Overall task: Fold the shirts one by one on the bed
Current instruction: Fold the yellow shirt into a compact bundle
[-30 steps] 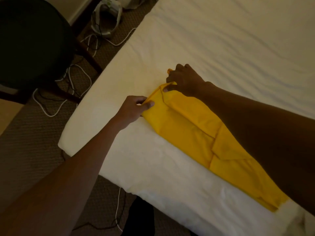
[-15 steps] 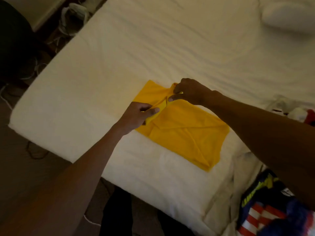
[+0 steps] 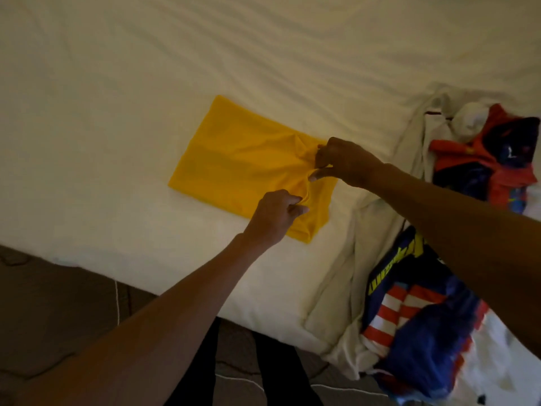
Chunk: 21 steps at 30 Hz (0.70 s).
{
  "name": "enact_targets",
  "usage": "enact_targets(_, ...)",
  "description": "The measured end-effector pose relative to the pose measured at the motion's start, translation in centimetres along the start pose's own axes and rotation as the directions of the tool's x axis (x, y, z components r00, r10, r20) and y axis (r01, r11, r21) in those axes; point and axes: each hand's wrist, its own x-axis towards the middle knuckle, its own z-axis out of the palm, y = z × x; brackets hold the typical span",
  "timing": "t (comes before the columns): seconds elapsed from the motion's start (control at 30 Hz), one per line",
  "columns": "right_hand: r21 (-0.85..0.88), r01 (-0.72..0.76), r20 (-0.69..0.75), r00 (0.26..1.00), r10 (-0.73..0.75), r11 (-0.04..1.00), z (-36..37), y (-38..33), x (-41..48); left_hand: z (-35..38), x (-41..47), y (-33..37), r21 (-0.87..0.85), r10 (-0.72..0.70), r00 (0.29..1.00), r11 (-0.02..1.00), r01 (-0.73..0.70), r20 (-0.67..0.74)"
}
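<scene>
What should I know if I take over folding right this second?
Hands: the left grip and the right grip each pinch bunched cloth at the right end of the yellow shirt.
Where: that shirt lies on the bed, folded into a small rectangle. A blue striped shirt and a red and navy shirt lie crumpled to its right.
Done: the yellow shirt is nearly folded.
Left: probably flatten that end, let go, then fold the others.

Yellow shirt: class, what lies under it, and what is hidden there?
The yellow shirt lies on the white bed sheet, which shows around its edges. The left hand and right hand pinch one end. The shirt's inner folded layers and the sheet beneath are covered.
</scene>
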Motion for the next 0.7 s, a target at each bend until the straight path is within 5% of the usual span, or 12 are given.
enact_targets(0.13, -0.047, 0.018, -0.084, 0.996, -0.022, 0.999, 1.7, 3.1, -2.6, 3.0, 0.0, 1.7, 0.113, 0.022, 0.999, 0.993, -0.027, 0.05)
enact_targets(0.27, 0.034, -0.164, 0.027, 0.986, 0.163, 0.986, 1.3, 3.1, -4.5, 4.6, -0.5, 2.1, 0.267, -0.002, 0.974, 0.962, -0.06, 0.227)
enact_targets(0.47, 0.016, -0.174, -0.235, 0.957, 0.173, 0.985, 1.7, 4.4, -4.9, 4.6, -1.7, 2.0, 0.352, 0.065, 0.958, 0.921, -0.165, 0.279)
enact_targets(0.7, 0.255, -0.265, -0.039, 0.958, 0.283, 0.93, 3.0, 4.7, -1.0, 4.3, -1.3, 0.6, 0.412, 0.157, 0.908, 0.852, -0.324, 0.389)
